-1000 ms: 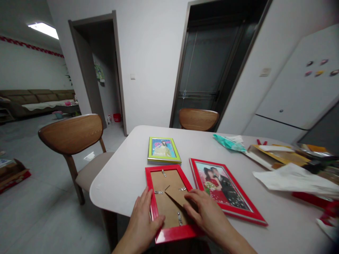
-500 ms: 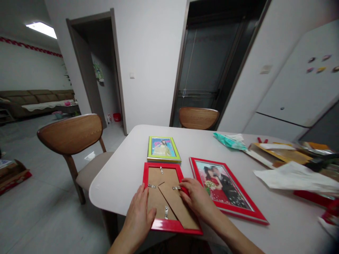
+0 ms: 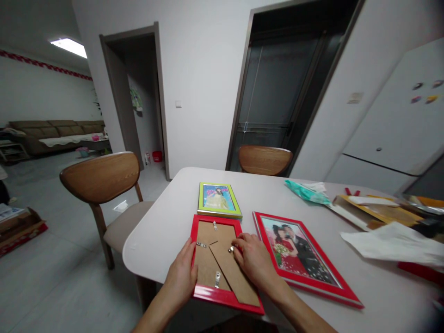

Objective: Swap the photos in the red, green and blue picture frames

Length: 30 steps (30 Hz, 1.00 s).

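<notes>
The white desk carries everything here. The larger red frame with the couple's photo lies on it at three o'clock of the smaller, face-down red frame, which sits at the near edge, between the two hands. The green frame is at twelve o'clock, very close to its top rim.

The left hand lies along the nine o'clock rim; its fingers are long and only a little bent, resting there without a tight hold. The right hand is at three o'clock, the fingers curled nearly together over a metal clip.

One second ago this hand was at the raised stand leg; now the leg lies flat on the brown backing, so I judge the work is at this clip.

The clip is partly covered by the fingers, so I cannot tell if they pinch it or which way it is turned. The papers, farther at three o'clock, are cut off by the border.
</notes>
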Each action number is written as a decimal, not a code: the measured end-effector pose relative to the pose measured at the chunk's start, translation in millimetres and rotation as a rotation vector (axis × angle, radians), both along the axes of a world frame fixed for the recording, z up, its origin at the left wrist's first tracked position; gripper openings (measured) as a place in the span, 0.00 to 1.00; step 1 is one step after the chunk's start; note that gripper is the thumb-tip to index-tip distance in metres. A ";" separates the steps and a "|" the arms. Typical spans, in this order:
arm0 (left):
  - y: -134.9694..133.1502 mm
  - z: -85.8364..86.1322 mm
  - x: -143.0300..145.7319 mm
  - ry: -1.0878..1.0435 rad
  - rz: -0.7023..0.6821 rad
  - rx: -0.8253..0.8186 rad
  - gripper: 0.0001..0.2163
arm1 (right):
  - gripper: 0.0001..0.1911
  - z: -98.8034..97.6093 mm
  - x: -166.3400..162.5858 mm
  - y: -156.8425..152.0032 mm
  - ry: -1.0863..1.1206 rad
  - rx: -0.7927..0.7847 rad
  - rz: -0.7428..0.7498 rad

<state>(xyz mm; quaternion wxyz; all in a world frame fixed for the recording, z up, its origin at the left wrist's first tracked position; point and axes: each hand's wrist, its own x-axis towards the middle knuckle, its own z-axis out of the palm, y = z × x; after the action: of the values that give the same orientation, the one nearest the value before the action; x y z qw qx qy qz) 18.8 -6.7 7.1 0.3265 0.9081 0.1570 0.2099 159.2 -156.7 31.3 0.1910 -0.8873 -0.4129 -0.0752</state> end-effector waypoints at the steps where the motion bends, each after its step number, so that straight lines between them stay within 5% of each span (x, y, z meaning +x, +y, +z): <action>1: -1.1 -1.4 -1.6 -0.001 0.008 0.005 0.23 | 0.12 1.1 -3.6 3.8 -0.007 0.012 0.022; 7: -11.8 -7.8 -11.7 0.048 0.028 0.061 0.24 | 0.11 4.6 -26.1 45.5 0.053 -0.001 0.216; 14: -12.4 -12.0 -9.3 0.075 0.040 0.085 0.22 | 0.11 -0.2 -28.2 78.0 0.044 -0.019 0.159; 22: -11.2 -12.4 -14.2 0.022 0.017 0.000 0.22 | 0.11 -5.9 -10.9 69.4 0.038 0.009 0.101; 30: -7.1 2.3 -22.8 0.058 -0.167 -0.043 0.27 | 0.14 -7.9 18.1 56.5 0.052 -0.011 -0.038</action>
<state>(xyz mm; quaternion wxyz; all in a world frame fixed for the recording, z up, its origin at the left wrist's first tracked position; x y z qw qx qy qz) -4.0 -13.8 9.4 0.3574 0.9166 0.0946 0.1522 177.3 -100.2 23.3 0.1955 -0.8976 -0.3915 -0.0536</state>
